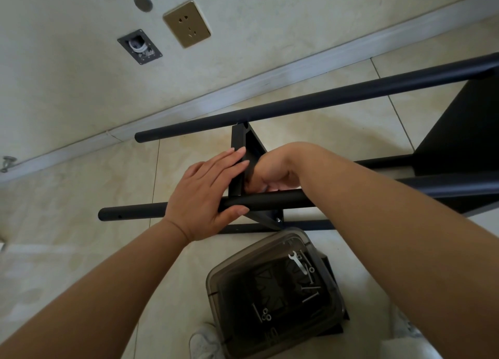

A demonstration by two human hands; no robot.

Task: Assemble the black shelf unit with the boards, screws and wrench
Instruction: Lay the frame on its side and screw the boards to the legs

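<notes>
The black shelf unit lies on its side on the tiled floor, with a far black tube (310, 104) and a near black tube (129, 212) running left to right. A black shelf board (239, 139) stands on edge between them. My left hand (208, 191) lies flat against the board's left face, thumb under the near tube. My right hand (272, 172) reaches behind the board with curled fingers; what it holds is hidden. A second black board (459, 142) stands at the right. A silver wrench (297, 261) and loose screws (310, 296) lie in a smoky plastic box (216, 283).
The wall, with a brass socket (186, 23) and an open wall box (139, 46), runs close behind the frame along a pale skirting. A white shoe (205, 342) shows beside the plastic box at the bottom. Bare tiles lie to the left.
</notes>
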